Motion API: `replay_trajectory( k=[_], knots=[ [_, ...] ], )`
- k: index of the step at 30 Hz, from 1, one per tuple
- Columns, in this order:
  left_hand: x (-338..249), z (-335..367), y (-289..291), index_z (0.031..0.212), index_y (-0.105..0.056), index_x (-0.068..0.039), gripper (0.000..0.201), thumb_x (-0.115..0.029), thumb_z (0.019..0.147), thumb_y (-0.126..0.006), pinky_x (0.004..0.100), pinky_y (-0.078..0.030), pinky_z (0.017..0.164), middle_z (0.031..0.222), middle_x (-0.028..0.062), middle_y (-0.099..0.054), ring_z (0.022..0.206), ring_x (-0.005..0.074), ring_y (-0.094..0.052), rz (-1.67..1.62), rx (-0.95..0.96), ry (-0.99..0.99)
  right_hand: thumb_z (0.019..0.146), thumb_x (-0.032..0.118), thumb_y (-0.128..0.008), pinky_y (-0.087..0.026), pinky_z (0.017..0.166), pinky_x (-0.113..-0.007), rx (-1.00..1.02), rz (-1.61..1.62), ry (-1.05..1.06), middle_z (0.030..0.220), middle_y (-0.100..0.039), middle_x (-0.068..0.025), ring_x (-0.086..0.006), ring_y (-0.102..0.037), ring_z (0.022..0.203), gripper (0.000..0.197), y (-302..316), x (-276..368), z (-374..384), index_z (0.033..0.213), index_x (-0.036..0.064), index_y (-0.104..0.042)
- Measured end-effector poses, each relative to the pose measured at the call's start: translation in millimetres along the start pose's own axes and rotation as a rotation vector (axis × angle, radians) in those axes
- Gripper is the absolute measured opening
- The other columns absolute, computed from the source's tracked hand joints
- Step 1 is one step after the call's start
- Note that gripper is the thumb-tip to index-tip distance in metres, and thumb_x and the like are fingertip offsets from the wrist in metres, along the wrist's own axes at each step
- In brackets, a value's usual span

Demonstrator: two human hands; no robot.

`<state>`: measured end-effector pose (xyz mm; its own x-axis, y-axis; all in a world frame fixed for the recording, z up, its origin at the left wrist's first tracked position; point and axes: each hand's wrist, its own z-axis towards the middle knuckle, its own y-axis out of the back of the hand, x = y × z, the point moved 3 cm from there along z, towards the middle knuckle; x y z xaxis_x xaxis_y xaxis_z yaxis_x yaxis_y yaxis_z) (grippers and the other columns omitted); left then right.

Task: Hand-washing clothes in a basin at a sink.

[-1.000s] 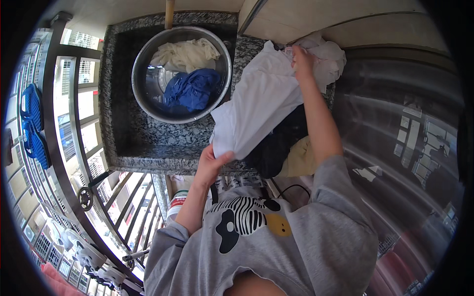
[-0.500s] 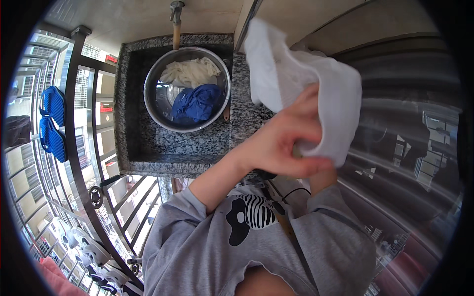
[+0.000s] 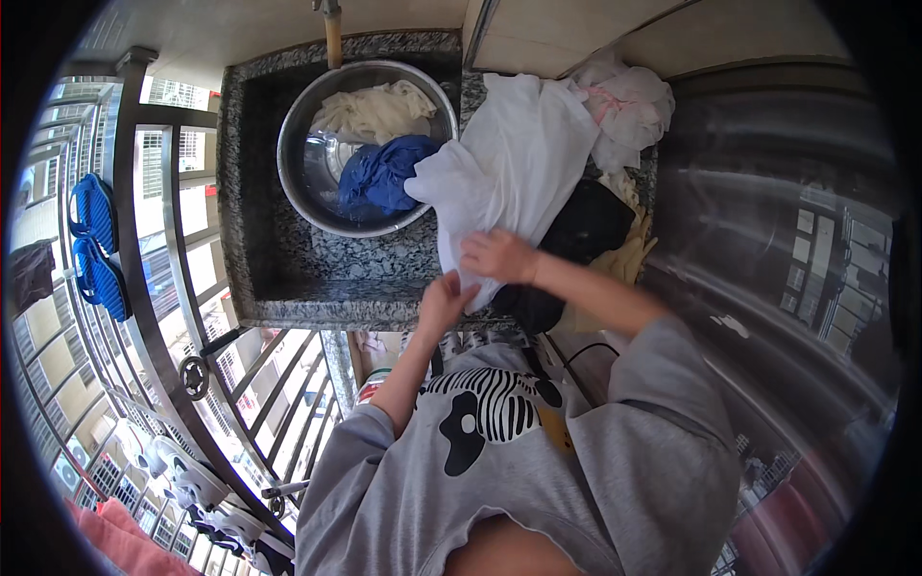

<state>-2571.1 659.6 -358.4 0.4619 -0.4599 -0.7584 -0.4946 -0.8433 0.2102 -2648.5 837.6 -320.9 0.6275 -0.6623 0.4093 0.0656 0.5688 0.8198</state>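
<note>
A white cloth garment (image 3: 523,144) lies spread over the granite counter to the right of the basin, one end resting on the basin's rim. My left hand (image 3: 446,305) pinches its near edge. Just above and to the right, my right hand (image 3: 499,257) has its fingers bent round a fold of the same cloth; the fingertips are partly hidden. In the metal basin (image 3: 285,178) a wet blue cloth (image 3: 384,178) and a cream cloth (image 3: 376,110) sit in water.
The basin stands in a granite sink (image 3: 252,221) under a tap (image 3: 332,34). Beside the white cloth are a dark item (image 3: 588,216), yellowish gloves (image 3: 629,252) and a translucent plastic bag (image 3: 629,106). Blue slippers (image 3: 94,211) hang on the railing at left.
The white cloth has come down from the raised hands onto the counter. Both hands have moved left and lower, to its near edge. The bag, dark item and gloves are now uncovered.
</note>
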Motion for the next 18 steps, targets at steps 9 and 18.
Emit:
replay_trajectory(
  k=[9,18],
  knots=[
    [-9.8,5.1,10.1,0.098,-0.066,-0.003,0.029,-0.026,0.081,-0.071,0.0373,-0.048,0.062,0.072,0.0148,-0.066,0.064,0.028,-0.065,-0.047,-0.126,-0.044,0.075,0.026,-0.067,-0.054,0.064,-0.034,0.064,-0.057,-0.259,0.088,-0.056,-0.001,-0.0186,-0.059,0.086,0.016,-17.3,-3.7,14.0,0.084,0.016,-0.06],
    [-24.0,-4.4,12.6,0.093,-0.064,-0.003,0.03,-0.028,0.079,-0.073,0.0382,-0.047,0.061,0.067,0.0132,-0.06,0.062,0.0271,-0.06,0.083,-0.004,-0.082,0.077,0.028,-0.07,-0.051,0.07,-0.041,-0.116,-0.314,-0.47,0.094,-0.059,-0.0047,-0.0287,-0.061,0.085,0.019,37.7,-137.8,45.2,0.084,0.0134,-0.061]
  ],
)
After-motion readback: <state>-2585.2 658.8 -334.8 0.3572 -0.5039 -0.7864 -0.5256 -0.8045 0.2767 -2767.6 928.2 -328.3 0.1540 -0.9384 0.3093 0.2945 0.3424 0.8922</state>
